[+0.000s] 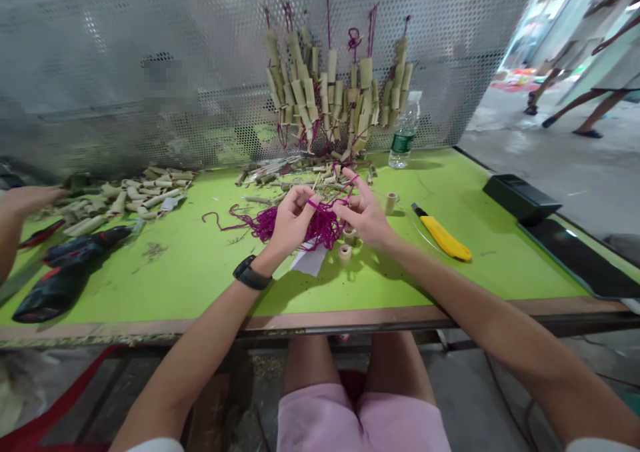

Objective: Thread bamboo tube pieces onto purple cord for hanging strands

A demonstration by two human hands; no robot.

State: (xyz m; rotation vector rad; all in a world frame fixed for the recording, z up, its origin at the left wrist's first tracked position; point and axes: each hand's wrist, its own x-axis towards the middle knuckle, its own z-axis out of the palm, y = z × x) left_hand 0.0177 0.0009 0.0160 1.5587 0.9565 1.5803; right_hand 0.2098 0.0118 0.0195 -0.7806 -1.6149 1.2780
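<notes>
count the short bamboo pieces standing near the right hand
3 visible: one bamboo piece right of the right hand, a second just below that hand, a third lower still, beside the purple yarn. The hand may hide more.

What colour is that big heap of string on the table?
The string is a deep pinkish purple, seen best in the head view.

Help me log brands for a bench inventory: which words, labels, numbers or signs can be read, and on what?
No text can be read for certain.
Water bottle: pale marks on its green label, too small and blurred to read.
Drill: no legible lettering.
Yellow-handled knife: no marking can be made out.
White paper: no writing can be made out.
Black wristband: no readable display.
</notes>
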